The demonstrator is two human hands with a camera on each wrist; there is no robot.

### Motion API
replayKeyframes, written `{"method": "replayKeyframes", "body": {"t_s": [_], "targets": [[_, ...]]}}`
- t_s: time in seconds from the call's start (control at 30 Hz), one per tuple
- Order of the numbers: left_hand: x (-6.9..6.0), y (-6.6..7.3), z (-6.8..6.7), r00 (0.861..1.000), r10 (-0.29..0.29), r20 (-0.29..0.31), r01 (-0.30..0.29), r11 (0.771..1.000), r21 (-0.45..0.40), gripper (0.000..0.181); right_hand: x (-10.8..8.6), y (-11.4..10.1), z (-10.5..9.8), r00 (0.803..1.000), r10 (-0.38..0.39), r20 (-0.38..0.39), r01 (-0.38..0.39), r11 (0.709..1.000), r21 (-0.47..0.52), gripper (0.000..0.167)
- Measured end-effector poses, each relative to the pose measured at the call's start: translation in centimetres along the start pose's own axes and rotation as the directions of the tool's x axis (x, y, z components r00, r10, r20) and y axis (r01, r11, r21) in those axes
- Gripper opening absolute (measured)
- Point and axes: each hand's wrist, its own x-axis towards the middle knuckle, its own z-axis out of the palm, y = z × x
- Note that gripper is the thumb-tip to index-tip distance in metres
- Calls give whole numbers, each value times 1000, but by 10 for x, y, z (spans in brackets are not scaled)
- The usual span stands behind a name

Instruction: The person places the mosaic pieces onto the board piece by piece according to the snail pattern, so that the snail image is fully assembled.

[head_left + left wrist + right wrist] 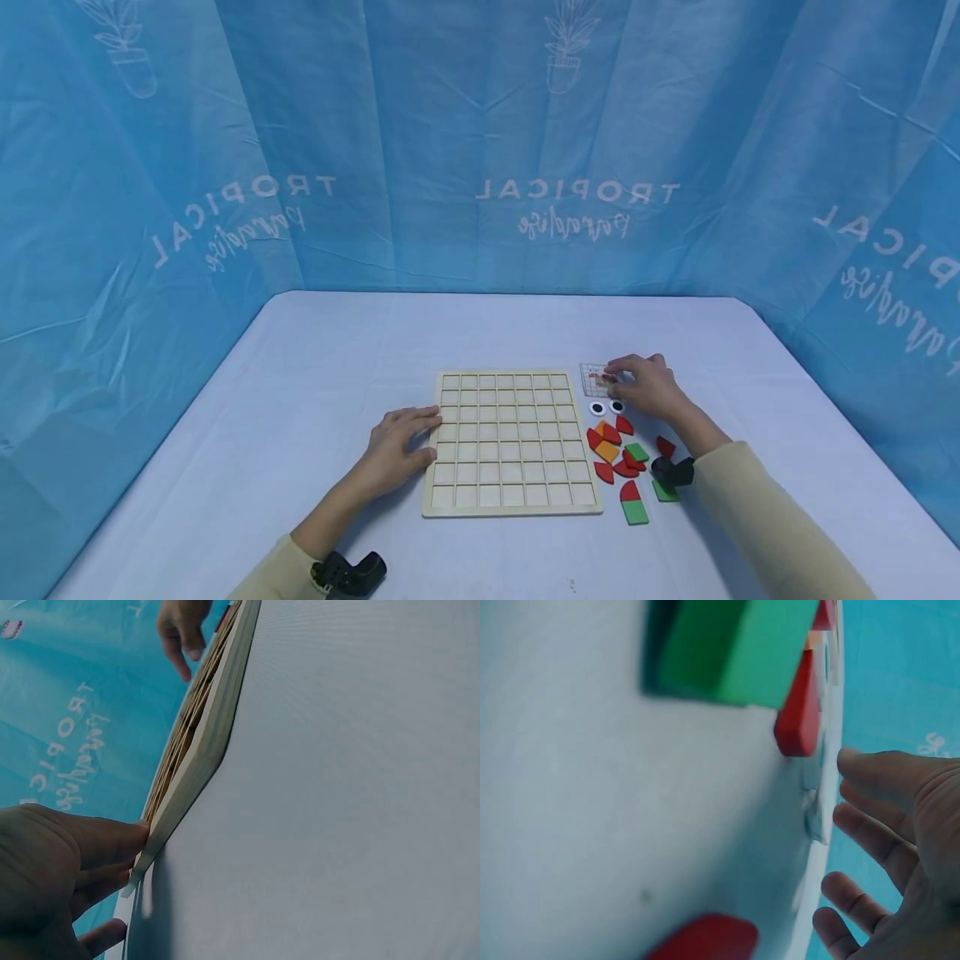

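A wooden grid board lies flat on the white table, its square cells bare. My left hand touches the board's left edge with extended fingers; the left wrist view shows fingertips against its side. Over a small printed card, just off the board's upper right corner, hovers my right hand. Its fingers are apart and hold nothing in the right wrist view, and it hides part of the card. Below it sit two round eye pieces, white with black centres.
Red quarter-round pieces, orange pieces and green squares lie loosely to the board's right, some overlapping. One red piece and a green square lie by my right wrist. Blue printed curtains surround the table.
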Motion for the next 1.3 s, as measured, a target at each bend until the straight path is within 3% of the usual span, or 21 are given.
{"method": "replayKeyframes", "body": {"t_s": [0.37, 0.7, 1.3], "targets": [[1, -7, 1, 999, -30, 17, 32, 995, -99, 46, -35, 8, -17, 995, -56, -83, 58, 998, 21, 44], [1, -9, 2, 1000, -25, 15, 27, 993, -115, 45, -61, 13, -7, 995, -41, -91, 46, 997, 56, 47], [2, -9, 2, 999, -38, 31, 42, 989, -140, 46, -68, 11, 12, 991, -56, -121, 51, 998, -39, 41]]}}
